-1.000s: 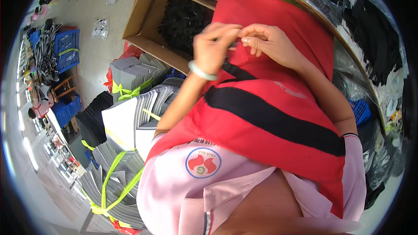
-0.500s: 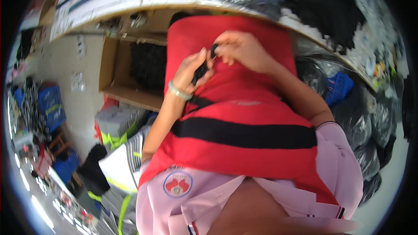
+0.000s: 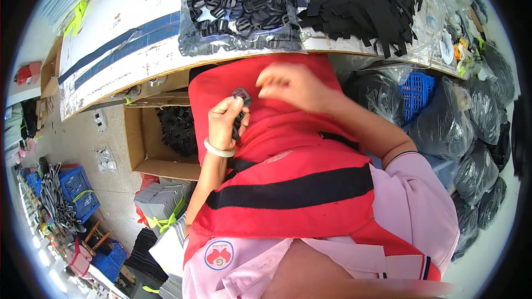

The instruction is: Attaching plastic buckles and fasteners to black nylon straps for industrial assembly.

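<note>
Above the red apron point(image 3: 302, 135), a black buckle point(image 3: 242, 95) is pinched by the fingers of the left hand point(image 3: 223, 119), seemingly so that its frame is left exposed. More buckles point(image 3: 249, 8) are laid on the surface point(image 3: 138, 14) beyond the apron, apparently for easy reach. Over the apron's far part, the right hand point(image 3: 293, 86) is held loosely curled, blurred; whether anything is gripped cannot be told.

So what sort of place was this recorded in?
Probably an assembly workshop: black buckles and black strap pieces lie heaped on the worktable, and a cardboard box of dark pieces stands nearby.
</note>
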### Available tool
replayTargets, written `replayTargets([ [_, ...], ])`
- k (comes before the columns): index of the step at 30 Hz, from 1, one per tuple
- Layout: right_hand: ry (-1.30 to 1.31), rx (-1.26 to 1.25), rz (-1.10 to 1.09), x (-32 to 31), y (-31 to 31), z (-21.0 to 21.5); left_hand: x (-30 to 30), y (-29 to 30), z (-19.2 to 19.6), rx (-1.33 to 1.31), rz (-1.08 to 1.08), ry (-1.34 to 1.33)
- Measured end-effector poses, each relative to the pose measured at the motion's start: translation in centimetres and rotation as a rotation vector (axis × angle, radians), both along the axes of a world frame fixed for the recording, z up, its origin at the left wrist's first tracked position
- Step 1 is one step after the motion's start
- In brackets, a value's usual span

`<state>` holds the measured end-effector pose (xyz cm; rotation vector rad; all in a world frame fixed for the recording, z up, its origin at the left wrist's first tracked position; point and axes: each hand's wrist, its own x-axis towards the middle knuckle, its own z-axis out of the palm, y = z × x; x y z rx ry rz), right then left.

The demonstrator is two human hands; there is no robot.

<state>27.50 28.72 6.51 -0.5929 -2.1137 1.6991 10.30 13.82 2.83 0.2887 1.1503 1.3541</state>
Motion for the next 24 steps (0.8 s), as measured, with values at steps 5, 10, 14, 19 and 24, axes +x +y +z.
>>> replayTargets([
  [5, -0.284, 1.061, -0.364, 3.8, 10.8, 2.1, 0.1, 0.6, 0.0, -0.201, 0.238, -0.62],
  [10, -0.198, 1.141, -0.479, 4.5, 15.7, -0.4, 1.5, 1.3, 1.0, -0.122, -0.044, -0.262],
  [14, 0.127, 0.958, -0.51, 2.2, 12.5, 6.2, 0.9, 3.3, 4.4, -0.15, 0.023, 0.078],
  [19, 0.006, -0.032, -0.115, -0.2, 3.9, 8.0, 1.3, 5.6, 6.0, 0.062, 0.094, 0.324],
  [24, -0.146, -0.549, -0.108, 0.0, 2.0, 4.2, 2.3, 5.9, 6.2, 0.058, 0.072, 0.401],
])
